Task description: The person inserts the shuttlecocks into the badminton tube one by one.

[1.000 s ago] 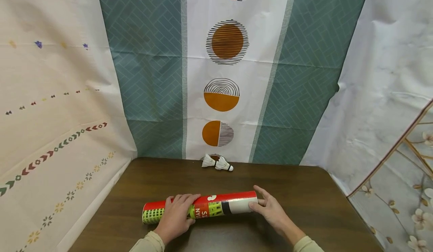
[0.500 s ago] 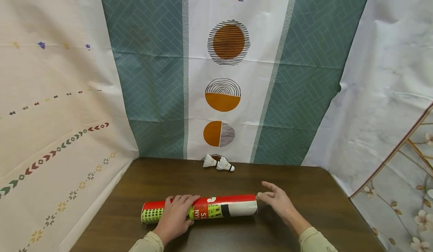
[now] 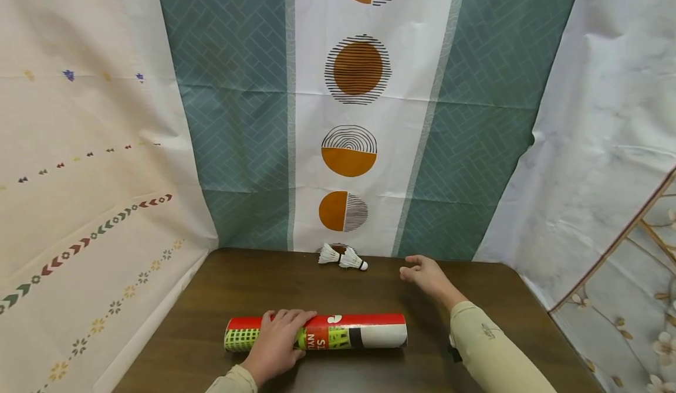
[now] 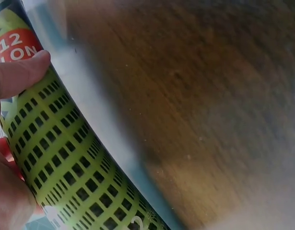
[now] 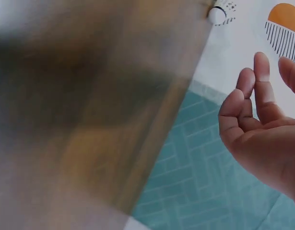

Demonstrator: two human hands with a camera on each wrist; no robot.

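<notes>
A red, green and white shuttlecock tube (image 3: 380, 331) lies sideways on the table. My left hand (image 3: 277, 340) grips it left of its middle, thumb on the near side and fingers over the top. In the left wrist view the thumb presses beside the lettering on the tube (image 4: 75, 153). My right hand (image 3: 430, 278) is over the back right of the table, fingers loosely bent and holding nothing. To its left, two white shuttlecocks (image 3: 351, 259) lie nested end to end near the back edge. In the right wrist view a shuttlecock's cork (image 5: 217, 16) shows past the right hand (image 5: 267, 115).
The dark wooden table (image 3: 253, 281) ends at a patterned cloth (image 3: 237, 146) hanging behind it. Pale cloths hang along the left (image 3: 105, 205) and right (image 3: 591, 193) sides.
My right hand has left the tube's right end and moved away towards the back of the table. The left hand keeps its grip, and the tube's right end has come down slightly.
</notes>
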